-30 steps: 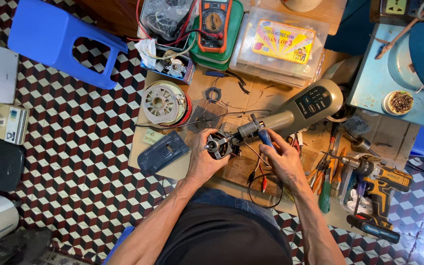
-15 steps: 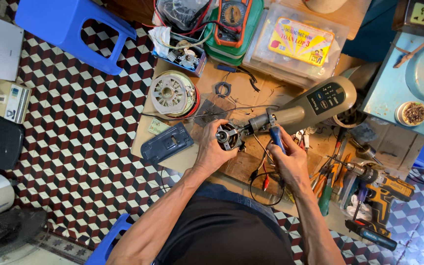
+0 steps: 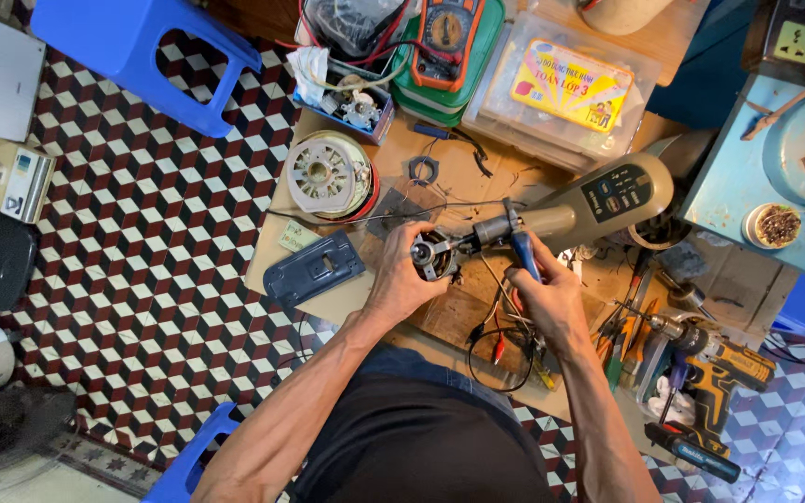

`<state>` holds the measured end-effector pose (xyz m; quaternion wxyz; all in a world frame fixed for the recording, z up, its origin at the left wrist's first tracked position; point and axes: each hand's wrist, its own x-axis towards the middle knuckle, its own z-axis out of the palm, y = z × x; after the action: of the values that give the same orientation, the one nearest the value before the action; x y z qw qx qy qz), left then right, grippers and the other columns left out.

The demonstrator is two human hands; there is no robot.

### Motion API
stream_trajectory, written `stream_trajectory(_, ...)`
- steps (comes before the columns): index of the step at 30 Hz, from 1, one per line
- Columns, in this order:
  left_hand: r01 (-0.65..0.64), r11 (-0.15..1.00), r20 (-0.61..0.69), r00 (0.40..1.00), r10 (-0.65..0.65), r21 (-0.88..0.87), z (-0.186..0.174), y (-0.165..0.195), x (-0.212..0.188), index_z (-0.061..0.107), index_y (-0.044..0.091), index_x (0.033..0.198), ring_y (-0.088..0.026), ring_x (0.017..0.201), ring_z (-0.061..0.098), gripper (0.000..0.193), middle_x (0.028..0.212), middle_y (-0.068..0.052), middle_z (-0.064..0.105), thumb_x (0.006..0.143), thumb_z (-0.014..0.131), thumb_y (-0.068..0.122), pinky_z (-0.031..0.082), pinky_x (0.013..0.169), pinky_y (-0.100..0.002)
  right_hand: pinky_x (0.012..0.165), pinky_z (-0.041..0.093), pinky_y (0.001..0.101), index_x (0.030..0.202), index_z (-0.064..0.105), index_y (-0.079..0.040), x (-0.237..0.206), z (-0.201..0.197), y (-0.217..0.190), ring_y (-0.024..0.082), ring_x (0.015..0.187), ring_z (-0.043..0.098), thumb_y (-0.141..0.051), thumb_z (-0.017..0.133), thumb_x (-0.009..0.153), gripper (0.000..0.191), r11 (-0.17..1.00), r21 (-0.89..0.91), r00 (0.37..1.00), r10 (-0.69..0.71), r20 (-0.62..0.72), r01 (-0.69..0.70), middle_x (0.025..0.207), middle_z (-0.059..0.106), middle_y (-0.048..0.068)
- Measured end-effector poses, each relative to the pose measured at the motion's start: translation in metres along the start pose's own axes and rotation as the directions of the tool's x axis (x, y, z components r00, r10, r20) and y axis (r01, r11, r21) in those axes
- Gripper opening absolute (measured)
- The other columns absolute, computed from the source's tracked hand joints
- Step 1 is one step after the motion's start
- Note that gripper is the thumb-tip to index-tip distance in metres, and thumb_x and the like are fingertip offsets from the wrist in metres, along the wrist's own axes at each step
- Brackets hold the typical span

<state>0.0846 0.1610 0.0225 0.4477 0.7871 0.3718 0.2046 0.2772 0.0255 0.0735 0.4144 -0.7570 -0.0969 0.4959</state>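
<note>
left hand (image 3: 402, 279): grip clamped on the small motor (image 3: 435, 256) at the end of the grey fan neck (image 3: 589, 205), above the counter (image 3: 347, 289). right hand (image 3: 542, 293): grip clamped on blue-handled pliers (image 3: 522, 251), jaws at the motor shaft.

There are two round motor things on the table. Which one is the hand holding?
The small dark motor at the end of the grey fan neck is gripped by the left hand. The bigger cream round one lies untouched farther back.
</note>
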Motion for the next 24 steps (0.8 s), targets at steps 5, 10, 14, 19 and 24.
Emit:
stream_trajectory(5, -0.009, 1.0, 0.017, 1.0, 0.009, -0.012, -0.003, 0.002, -0.001, 0.051, 0.004, 0.129, -0.036, 0.122, 0.054, 0.074, 0.126, -0.018, 0.056, 0.066, 0.088, 0.017, 0.044, 0.106, -0.045, 0.055, 0.042, 0.0258, 0.148, 0.057, -0.023, 0.0, -0.011, -0.012, 0.007, 0.062, 0.05, -0.014, 0.068, 0.081, 0.068, 0.99, -0.13, 0.998, -0.054, 0.025, 0.057, 0.081, 0.067, -0.005)
stream_trajectory(10, 0.003, 1.0, -0.015, 1.0, -0.003, -0.012, -0.002, 0.005, -0.001, 0.052, 0.005, 0.129, -0.035, 0.122, 0.056, 0.073, 0.125, -0.017, 0.057, 0.067, 0.089, 0.017, 0.045, 0.107, -0.045, 0.058, 0.043, 0.0274, 0.153, 0.056, -0.021, -0.005, -0.02, 0.005, 0.01, 0.064, 0.053, -0.016, 0.069, 0.083, 0.071, 0.984, -0.147, 0.992, -0.112, -0.064, 0.102, 0.085, 0.062, 0.003)
stream_trajectory(14, 0.025, 1.0, -0.013, 1.0, -0.025, 0.004, -0.001, 0.006, -0.005, 0.051, 0.006, 0.129, -0.035, 0.12, 0.056, 0.072, 0.124, -0.017, 0.057, 0.069, 0.089, 0.018, 0.044, 0.106, -0.045, 0.082, 0.049, 0.0282, 0.157, 0.043, -0.015, -0.033, -0.02, 0.057, 0.014, 0.088, 0.064, -0.022, 0.068, 0.086, 0.075, 0.947, -0.17, 0.951, -0.291, -0.105, 0.272, 0.103, 0.071, 0.009)
stream_trajectory(19, -0.017, 0.999, -0.035, 0.999, 0.018, 0.043, 0.003, 0.009, -0.008, 0.05, 0.006, 0.129, -0.036, 0.121, 0.053, 0.076, 0.125, -0.018, 0.053, 0.066, 0.09, 0.016, 0.043, 0.106, -0.047, 0.081, 0.052, 0.0403, 0.156, 0.044, -0.011, -0.023, -0.035, 0.1, 0.025, 0.089, 0.064, -0.028, 0.069, 0.082, 0.08, 0.753, -0.651, 0.956, -0.117, -0.271, -0.092, 0.105, 0.065, 0.016)
stream_trajectory(24, -0.042, 0.997, -0.031, 0.999, 0.044, 0.066, 0.005, 0.015, -0.014, 0.049, 0.006, 0.131, -0.035, 0.12, 0.053, 0.074, 0.126, -0.016, 0.053, 0.069, 0.089, 0.014, 0.045, 0.105, -0.046, 0.087, 0.05, 0.0385, 0.127, 0.067, -0.006, -0.008, -0.031, 0.081, 0.026, 0.102, 0.062, -0.046, 0.064, 0.092, 0.053, 0.672, -0.693, 0.87, -0.475, -0.135, 0.259, 0.115, 0.069, 0.016)
